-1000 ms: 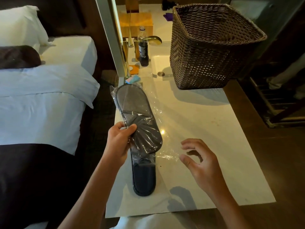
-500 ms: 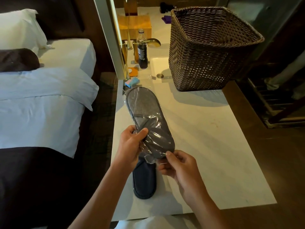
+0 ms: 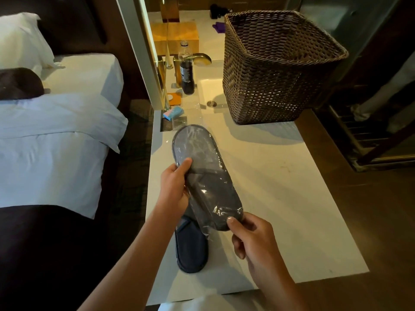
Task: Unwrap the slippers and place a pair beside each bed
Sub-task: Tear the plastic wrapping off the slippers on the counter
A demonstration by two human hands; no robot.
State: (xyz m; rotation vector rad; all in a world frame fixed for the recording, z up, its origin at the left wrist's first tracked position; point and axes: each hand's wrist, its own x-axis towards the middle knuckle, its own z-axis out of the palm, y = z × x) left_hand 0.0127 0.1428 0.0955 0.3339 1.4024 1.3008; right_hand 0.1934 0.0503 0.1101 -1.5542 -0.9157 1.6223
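A grey slipper in clear plastic wrap (image 3: 205, 173) is held above the white counter (image 3: 280, 198), its sole facing up. My left hand (image 3: 174, 189) grips its left edge near the middle, thumb on top. My right hand (image 3: 251, 237) pinches the near end of the wrap between thumb and fingers. A dark blue unwrapped slipper (image 3: 190, 250) lies flat on the counter beneath, partly hidden by the wrapped one and my left hand. A bed (image 3: 51, 153) with white linen and a dark runner stands to the left.
A large brown wicker basket (image 3: 276, 68) stands at the counter's far right, beside a sink (image 3: 211, 90). A dark bottle (image 3: 186, 70), a gold tap (image 3: 202, 58) and a small blue and pink packet (image 3: 173, 113) sit at the far left. A mirror frame (image 3: 143, 52) separates counter from bed.
My right hand moved from hovering open over the counter to pinching the wrapped slipper's near end. The wrapped slipper shifted slightly right and toward me.
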